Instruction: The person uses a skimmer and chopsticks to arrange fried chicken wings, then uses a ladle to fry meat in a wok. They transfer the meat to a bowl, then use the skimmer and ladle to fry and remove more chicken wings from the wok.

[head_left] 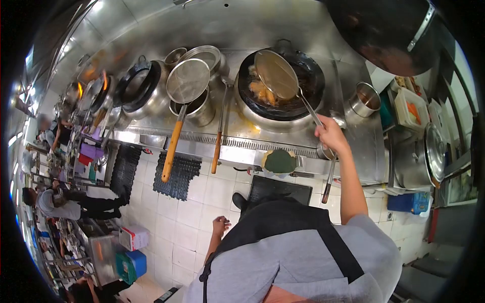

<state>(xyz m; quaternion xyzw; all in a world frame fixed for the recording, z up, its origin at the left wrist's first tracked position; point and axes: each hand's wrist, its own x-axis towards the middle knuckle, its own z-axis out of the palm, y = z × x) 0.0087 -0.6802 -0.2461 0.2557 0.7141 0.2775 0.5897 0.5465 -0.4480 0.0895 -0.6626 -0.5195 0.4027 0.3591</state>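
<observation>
My right hand (331,135) is closed around the handle of a long metal mesh strainer (277,74). The strainer's round head is tilted over a black wok (316,93) on the stove. Golden-brown pieces of fried food (262,92) lie in dark oil in the wok, partly behind the mesh. Down by my waist, away from the stove, my left hand (221,224) has its fingers curled, and nothing shows in it. Below my right hand, a ladle with a dark handle (327,187) hangs over the counter edge.
Left of the wok, a wooden-handled strainer (188,81) rests on a metal pot (204,115). A dark green pad (280,161) lies at the counter edge. Flames (80,91) burn at the far left. A large wok (384,30) hangs upper right. A person (53,202) stands behind, left.
</observation>
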